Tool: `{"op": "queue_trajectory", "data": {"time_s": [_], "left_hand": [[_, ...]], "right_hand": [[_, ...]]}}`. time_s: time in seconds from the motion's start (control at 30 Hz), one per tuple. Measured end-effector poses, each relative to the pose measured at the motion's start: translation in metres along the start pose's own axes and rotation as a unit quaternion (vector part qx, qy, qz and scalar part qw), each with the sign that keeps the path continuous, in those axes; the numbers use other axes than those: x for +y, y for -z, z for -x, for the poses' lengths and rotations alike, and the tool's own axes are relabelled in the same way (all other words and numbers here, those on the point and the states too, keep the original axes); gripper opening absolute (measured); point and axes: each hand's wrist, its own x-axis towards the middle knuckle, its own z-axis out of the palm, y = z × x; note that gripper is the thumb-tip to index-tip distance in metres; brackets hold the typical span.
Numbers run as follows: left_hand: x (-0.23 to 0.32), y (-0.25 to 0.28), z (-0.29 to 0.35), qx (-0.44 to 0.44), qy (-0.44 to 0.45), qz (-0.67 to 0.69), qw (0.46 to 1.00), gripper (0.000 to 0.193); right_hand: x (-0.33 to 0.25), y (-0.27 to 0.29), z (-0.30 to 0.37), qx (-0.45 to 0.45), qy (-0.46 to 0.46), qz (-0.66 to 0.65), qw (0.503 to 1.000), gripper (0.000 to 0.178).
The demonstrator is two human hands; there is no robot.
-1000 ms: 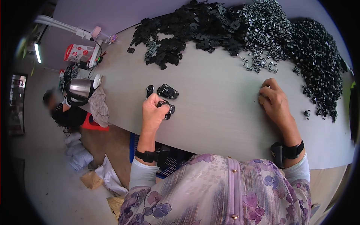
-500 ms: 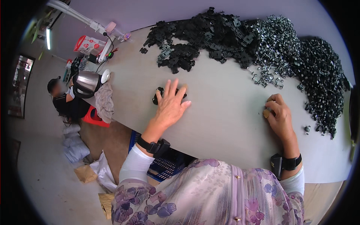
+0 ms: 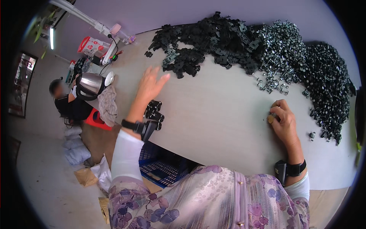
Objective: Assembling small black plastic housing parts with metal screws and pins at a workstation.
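Tabletop (image 3: pixel 213 110) in the head view carries both of the person's hands, set well apart. The left hand (image 3: pixel 149 84) is spread wide, thumb out to the side, with nothing seen in its grip. Just to the right of its wrist lies a short row of black wheeled pieces (image 3: pixel 154 113), partly hidden by the forearm. Beyond the left hand and to its right spreads a heap of flat black parts (image 3: pixel 221 38), while one loose black part (image 3: pixel 148 54) lies just beyond its fingertips. To its left are a steel kettle (image 3: pixel 90 84) and, nearer the hand, a crumpled cloth (image 3: pixel 108 106); a blue crate (image 3: pixel 162 170) sits lower, on the body side of it. The right hand (image 3: pixel 284 121) has its fingers curled in toward the thumb, a small brownish spot (image 3: pixel 271 119) showing at the tips; whether it grips anything, I cannot tell. Beyond it rises a silvery pile of wheeled axles (image 3: pixel 280 49), and to its right a darker axle pile (image 3: pixel 329 86), with one single axle (image 3: pixel 312 136) nearby.
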Motion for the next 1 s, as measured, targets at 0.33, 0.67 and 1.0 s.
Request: {"op": "queue_trajectory", "data": {"time_s": [0.33, 0.67, 1.0], "left_hand": [[0.097, -0.087, -0.075, -0.068, 0.060, 0.068, 0.994, 0.077], [0.169, -0.072, -0.031, 0.034, -0.045, 0.201, 0.978, 0.055], [0.212, -0.077, -0.001, 0.066, -0.226, 0.098, 0.967, 0.038]], "right_hand": [[0.005, -0.003, 0.001, 0.007, 0.016, -0.016, 1.000, 0.016], [-0.005, 0.003, 0.000, 0.002, 0.010, 0.010, 1.000, 0.018], [-0.003, 0.002, 0.002, -0.023, 0.025, 0.018, 0.999, 0.018]]}}
